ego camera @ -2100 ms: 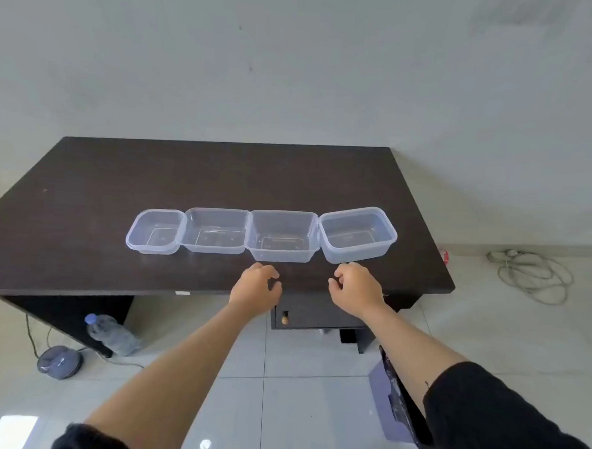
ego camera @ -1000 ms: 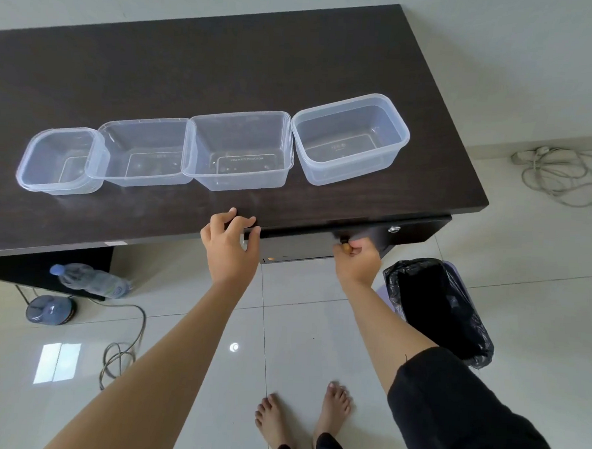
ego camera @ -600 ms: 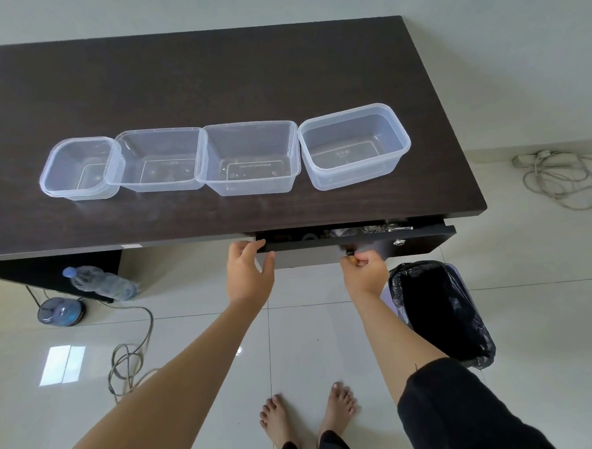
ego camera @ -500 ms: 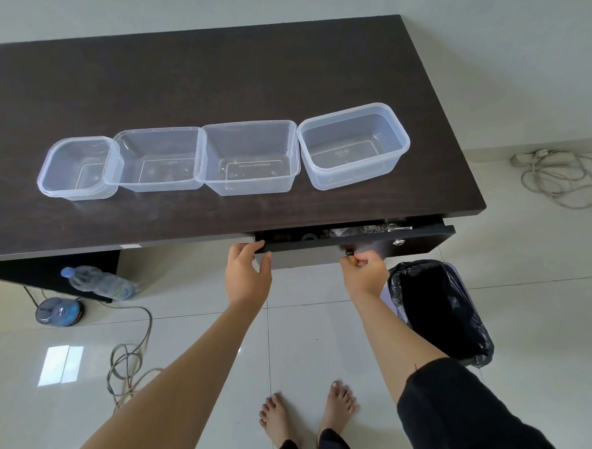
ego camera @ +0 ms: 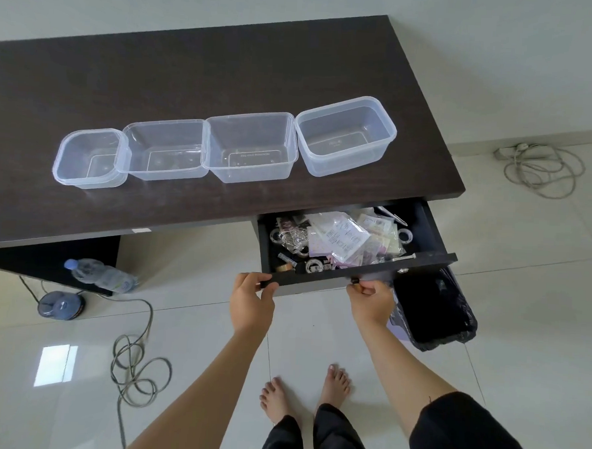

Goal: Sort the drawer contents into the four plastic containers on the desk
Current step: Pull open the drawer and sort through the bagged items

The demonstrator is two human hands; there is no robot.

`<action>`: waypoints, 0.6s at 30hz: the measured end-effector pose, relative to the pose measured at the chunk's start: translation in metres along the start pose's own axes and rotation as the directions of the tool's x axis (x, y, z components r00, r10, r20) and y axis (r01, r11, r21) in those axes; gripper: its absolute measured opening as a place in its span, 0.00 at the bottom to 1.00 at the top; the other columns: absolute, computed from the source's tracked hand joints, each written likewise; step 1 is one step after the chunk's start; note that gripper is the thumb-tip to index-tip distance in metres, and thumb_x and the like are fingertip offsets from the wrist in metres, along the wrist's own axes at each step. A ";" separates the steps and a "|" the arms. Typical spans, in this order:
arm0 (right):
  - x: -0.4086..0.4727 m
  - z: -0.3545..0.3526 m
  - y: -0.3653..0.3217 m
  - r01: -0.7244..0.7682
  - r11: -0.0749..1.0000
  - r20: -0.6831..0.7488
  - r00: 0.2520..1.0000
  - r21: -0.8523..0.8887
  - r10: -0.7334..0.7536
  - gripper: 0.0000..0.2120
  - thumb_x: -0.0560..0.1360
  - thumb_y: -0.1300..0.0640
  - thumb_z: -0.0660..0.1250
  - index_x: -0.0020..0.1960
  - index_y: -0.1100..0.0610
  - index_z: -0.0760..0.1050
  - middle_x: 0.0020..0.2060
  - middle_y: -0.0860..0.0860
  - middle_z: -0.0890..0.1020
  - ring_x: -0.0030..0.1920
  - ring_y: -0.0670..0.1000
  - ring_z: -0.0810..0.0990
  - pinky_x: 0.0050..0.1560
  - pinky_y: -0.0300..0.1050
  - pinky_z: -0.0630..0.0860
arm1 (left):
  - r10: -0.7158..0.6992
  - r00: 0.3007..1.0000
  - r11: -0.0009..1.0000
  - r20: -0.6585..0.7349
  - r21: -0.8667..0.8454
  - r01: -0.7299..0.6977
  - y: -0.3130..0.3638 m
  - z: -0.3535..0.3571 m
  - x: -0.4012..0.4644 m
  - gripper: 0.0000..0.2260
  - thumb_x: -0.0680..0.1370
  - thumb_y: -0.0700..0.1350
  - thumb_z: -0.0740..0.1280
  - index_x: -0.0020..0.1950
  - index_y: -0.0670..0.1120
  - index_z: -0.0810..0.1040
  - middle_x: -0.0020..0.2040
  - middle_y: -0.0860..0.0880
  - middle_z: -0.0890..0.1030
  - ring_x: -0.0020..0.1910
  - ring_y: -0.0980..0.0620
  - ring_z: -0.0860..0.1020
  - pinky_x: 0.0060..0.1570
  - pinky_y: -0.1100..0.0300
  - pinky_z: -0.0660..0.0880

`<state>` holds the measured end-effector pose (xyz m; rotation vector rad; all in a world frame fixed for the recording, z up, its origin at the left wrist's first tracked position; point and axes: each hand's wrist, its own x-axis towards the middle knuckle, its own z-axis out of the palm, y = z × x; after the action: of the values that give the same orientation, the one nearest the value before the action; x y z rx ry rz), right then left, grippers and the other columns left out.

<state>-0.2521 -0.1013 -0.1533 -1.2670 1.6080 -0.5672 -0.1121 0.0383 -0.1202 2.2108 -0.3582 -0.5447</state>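
On the desk (ego camera: 227,66) four tubs (ego camera: 247,146) sat empty; your left hand (ego camera: 251,302) and right hand (ego camera: 369,302) gripped the open drawer (ego camera: 353,273) front, clutter (ego camera: 338,242) inside, first pick probably next.

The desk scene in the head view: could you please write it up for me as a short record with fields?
drawer: pulled open under the desk's right end
drawer contents: jumble of clear packets, rings and small items
containers: four, clear, empty, in a row on the desk
left hand: grips the drawer front's left corner
right hand: pinches the knob on the drawer front
bin: black-lined, on the floor beneath the drawer's right end
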 end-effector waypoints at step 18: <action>-0.040 -0.038 0.035 -0.212 0.975 -0.016 0.977 0.060 0.213 0.11 0.66 0.67 0.76 0.48 0.65 0.80 0.41 0.56 0.83 0.40 0.51 0.80 0.44 0.40 0.73 | 0.054 0.985 0.992 0.166 0.101 -0.071 -0.024 -0.015 -0.056 0.04 0.76 0.40 0.70 0.49 0.42 0.79 0.49 0.51 0.74 0.44 0.53 0.77 0.45 0.63 0.70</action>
<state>-0.3028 -0.0600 -0.1500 -1.0330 1.7080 -0.4914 -0.1509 0.0871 -0.1156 2.2547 -0.5524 -0.6884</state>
